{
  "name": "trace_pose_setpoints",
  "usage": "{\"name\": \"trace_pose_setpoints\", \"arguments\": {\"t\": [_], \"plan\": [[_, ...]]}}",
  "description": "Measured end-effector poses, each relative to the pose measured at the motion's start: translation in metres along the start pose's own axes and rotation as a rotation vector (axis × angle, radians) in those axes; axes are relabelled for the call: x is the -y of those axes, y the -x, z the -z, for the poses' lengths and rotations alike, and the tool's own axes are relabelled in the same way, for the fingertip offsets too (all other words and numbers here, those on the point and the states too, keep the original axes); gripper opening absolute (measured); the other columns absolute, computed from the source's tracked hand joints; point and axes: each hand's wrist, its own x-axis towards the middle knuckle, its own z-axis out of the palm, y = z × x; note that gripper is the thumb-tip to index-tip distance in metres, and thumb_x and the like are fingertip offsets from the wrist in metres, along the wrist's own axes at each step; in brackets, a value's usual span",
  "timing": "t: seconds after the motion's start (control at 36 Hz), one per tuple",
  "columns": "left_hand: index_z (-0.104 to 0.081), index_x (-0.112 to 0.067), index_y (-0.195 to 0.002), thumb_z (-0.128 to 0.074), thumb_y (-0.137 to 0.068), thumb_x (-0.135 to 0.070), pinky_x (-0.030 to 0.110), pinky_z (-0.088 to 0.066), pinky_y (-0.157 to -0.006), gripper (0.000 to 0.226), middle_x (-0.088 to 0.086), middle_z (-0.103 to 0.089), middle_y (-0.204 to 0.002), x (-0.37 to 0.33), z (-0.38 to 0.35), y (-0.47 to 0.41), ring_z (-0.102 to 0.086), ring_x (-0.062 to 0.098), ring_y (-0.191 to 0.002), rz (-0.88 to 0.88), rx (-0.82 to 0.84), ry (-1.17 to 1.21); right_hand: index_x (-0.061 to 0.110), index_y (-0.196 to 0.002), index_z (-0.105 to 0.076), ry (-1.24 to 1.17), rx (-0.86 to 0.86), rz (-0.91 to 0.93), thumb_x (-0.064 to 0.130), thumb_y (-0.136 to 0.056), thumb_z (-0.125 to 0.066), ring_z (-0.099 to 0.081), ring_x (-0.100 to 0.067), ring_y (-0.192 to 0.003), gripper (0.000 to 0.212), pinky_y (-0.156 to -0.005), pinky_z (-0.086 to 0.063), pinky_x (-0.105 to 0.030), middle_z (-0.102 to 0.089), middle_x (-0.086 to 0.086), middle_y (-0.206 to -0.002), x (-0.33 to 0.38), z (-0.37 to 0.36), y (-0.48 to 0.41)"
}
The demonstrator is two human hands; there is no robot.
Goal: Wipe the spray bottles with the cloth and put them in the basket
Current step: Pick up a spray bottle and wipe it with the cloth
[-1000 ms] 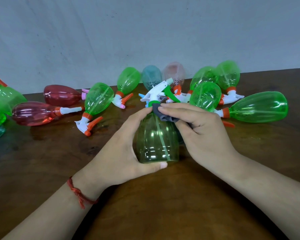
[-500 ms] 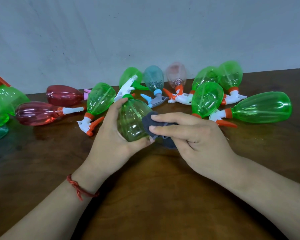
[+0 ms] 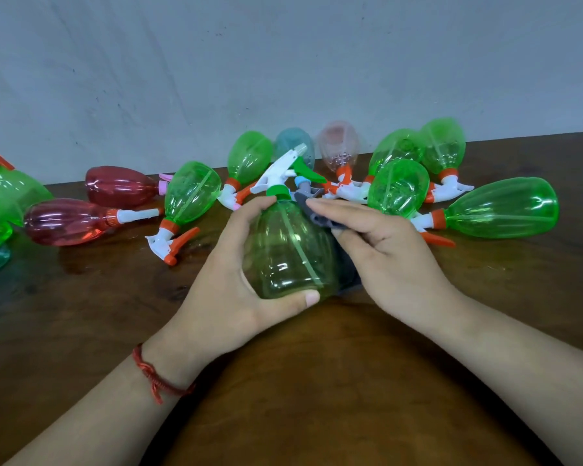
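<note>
Spray bottle amid scattered bottles

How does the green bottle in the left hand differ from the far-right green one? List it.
The held bottle is gripped by the left hand; the far-right bottle lies on its side on the table. The held bottle has a green collar and trigger; the far-right bottle's are orange. The right hand holds a grey cloth against the held bottle, not the far-right bottle. Both have translucent green bodies and white spray heads.
</note>
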Motion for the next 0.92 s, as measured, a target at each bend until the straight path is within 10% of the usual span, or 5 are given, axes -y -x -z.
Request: {"name": "trace_pose_setpoints", "arguments": {"t": [0.31, 0.92], "plan": [[-0.028, -0.03, -0.165, -0.098, -0.073, -0.018, 0.03, -0.044, -0.12, 0.116, -0.018, -0.049, -0.159, 0.0, 0.003, -0.001, -0.05, 0.008, -0.148, 0.003, 0.198, 0.0, 0.022, -0.124, -0.076, -0.156, -0.055, -0.077, -0.012, -0.101, -0.051, -0.061, 0.006, -0.126, 0.048, -0.108, -0.042, -0.01, -0.073, 0.017, -0.127, 0.0, -0.001, -0.002], [-0.036, -0.038, -0.157, -0.097, -0.069, -0.048, 0.033, -0.05, -0.114, 0.108, -0.015, -0.06, -0.147, 0.013, 0.011, -0.007, -0.06, 0.004, -0.135, 0.079, -0.177, -0.098, 0.014, -0.131, -0.074, 0.166, 0.117, 0.284, -0.013, -0.097, -0.052, -0.057, -0.004, -0.137, 0.05, -0.113, -0.047, -0.025, -0.063, 0.004, -0.147, 0.003, -0.007, 0.012]]}}
